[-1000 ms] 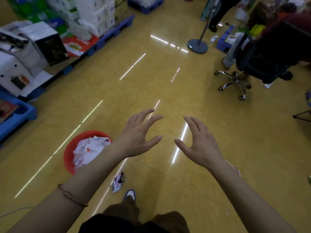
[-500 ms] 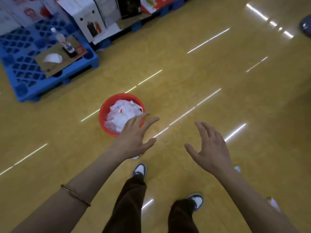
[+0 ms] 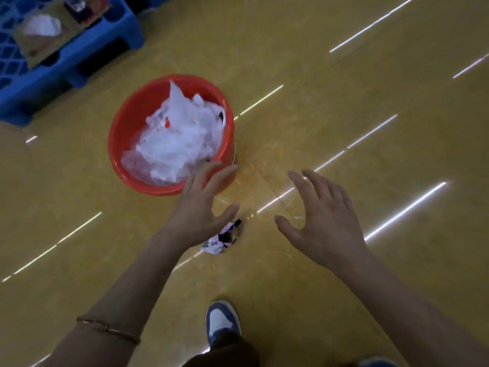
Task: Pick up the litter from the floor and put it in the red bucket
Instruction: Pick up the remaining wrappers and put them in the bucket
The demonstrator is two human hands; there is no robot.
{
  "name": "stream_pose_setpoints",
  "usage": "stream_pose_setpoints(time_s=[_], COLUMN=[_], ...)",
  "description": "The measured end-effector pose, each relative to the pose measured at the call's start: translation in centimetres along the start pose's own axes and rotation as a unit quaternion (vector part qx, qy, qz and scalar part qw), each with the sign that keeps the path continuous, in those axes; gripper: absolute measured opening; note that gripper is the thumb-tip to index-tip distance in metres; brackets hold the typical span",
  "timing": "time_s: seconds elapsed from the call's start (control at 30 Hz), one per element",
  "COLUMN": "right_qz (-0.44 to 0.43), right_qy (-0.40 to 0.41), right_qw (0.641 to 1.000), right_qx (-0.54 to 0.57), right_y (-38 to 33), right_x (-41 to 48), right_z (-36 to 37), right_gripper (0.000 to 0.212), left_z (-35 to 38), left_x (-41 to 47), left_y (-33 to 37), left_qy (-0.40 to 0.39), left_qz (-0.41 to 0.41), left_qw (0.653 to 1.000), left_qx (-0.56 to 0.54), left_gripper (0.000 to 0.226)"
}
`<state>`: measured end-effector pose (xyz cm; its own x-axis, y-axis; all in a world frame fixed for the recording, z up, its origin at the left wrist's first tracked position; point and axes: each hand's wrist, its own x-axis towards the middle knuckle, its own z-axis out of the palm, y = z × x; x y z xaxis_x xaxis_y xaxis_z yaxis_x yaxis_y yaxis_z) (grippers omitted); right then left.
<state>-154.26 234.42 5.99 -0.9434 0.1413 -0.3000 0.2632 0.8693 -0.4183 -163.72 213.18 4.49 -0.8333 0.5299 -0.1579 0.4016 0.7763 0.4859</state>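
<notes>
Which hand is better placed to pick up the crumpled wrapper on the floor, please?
Probably the left: the left hand overlaps the crumpled wrapper in view, open, beside the red bucket; the right hand, also open, sits farther off to the side.

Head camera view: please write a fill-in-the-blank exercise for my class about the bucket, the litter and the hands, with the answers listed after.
The bucket is ____ in colour.
It holds crumpled ____ plastic.
The left hand and right hand each hold ____.
The printed wrapper beside the left hand lies on the ____.
Answers: red; white; nothing; floor.
</notes>
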Motion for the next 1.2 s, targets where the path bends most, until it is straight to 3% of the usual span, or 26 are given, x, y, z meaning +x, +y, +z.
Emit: stream_pose_setpoints(time_s=[0.17,0.3,0.5,0.63,0.83,0.93,1.07,1.2], right_qz=[-0.014,-0.066,-0.146,-0.144,-0.152,-0.156,-0.144,-0.117], right_qy=[-0.047,-0.07,-0.079,-0.09,-0.065,-0.061,-0.071,-0.056], right_qw=[0.999,0.993,0.979,0.977,0.981,0.978,0.978,0.985], right_qx=[-0.01,-0.064,-0.118,-0.125,-0.101,-0.125,-0.133,-0.11], right_y=[4.5,6.7,7.0,6.8,6.7,7.6,8.7,10.5], right_x=[4.9,8.2,9.6,9.0,7.9,8.0,8.0,8.2], right_z=[11.2,15.8,19.2,20.1,20.3,20.3,19.8,17.8], right_gripper=[0.084,0.085,0.086,0.088,0.093,0.095,0.096,0.094], left_z=[9.5,14.9,18.9,19.6,21.5,23.5,25.3,22.8], left_x=[-0.7,-0.6,-0.2,-0.2,0.0,-0.4,-1.5,1.4], left_y=[-7.8,-10.6,-11.7,-12.1,-13.4,-13.8,-14.0,-11.4], left_qy=[-0.119,-0.113,-0.104,-0.163,-0.232,-0.237,-0.197,-0.158], left_qz=[0.084,0.091,-0.029,-0.171,-0.265,-0.27,-0.27,-0.192], left_qw=[0.98,0.978,0.978,0.95,0.914,0.912,0.92,0.948], left_qx=[0.132,0.149,0.18,0.205,0.202,0.195,0.203,0.2], left_gripper=[0.072,0.081,0.099,0.119,0.132,0.125,0.086,0.067])
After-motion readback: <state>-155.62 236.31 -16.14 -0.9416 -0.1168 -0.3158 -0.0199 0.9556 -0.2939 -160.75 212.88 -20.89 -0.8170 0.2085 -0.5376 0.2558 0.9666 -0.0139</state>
